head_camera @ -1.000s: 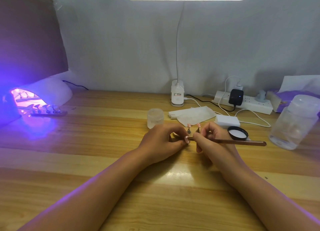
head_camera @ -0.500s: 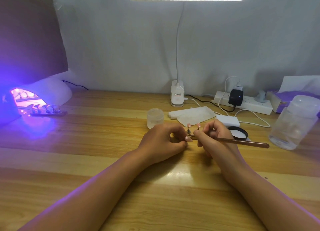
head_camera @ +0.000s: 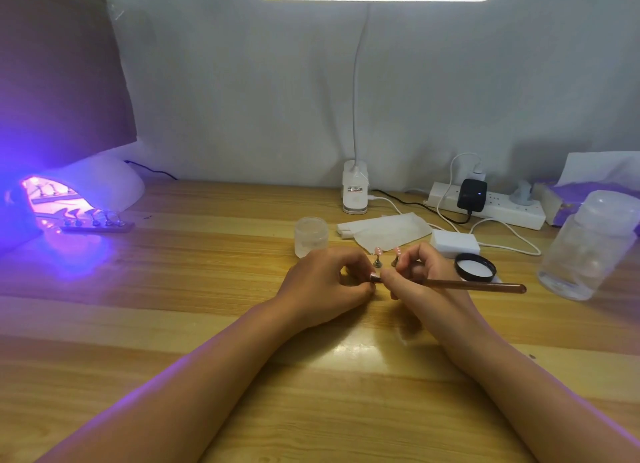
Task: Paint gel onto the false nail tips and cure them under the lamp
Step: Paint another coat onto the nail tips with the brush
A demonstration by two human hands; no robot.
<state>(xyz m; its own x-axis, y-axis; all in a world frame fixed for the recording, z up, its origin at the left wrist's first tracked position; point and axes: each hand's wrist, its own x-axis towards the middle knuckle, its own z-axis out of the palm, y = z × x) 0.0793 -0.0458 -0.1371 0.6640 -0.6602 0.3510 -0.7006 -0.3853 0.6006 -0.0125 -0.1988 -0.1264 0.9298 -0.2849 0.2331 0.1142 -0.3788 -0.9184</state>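
Note:
My left hand (head_camera: 325,284) rests on the wooden desk with its fingers curled, pinching a small nail tip (head_camera: 373,277) at its fingertips. Against that tip lies the front end of a brown gel brush (head_camera: 478,285), which my right hand (head_camera: 420,275) grips like a pen. Just behind my fingers stand two pink nail tips (head_camera: 378,252) on small metal stands. A frosted gel jar (head_camera: 310,236) sits behind my left hand, and its black lid (head_camera: 475,267) lies to the right. At the far left the curing lamp (head_camera: 79,188) glows violet over a strip of nail tips (head_camera: 98,222).
A white desk-lamp base (head_camera: 354,192) stands at the back centre beside a folded tissue (head_camera: 384,230). A power strip (head_camera: 485,209) with cables, a white block (head_camera: 454,243) and a clear plastic bottle (head_camera: 588,244) lie to the right. A tissue box (head_camera: 568,199) is at the far right.
My right hand has shifted slightly right and back, and the brush handle has swung a little. The left hand keeps its pinch in the same place.

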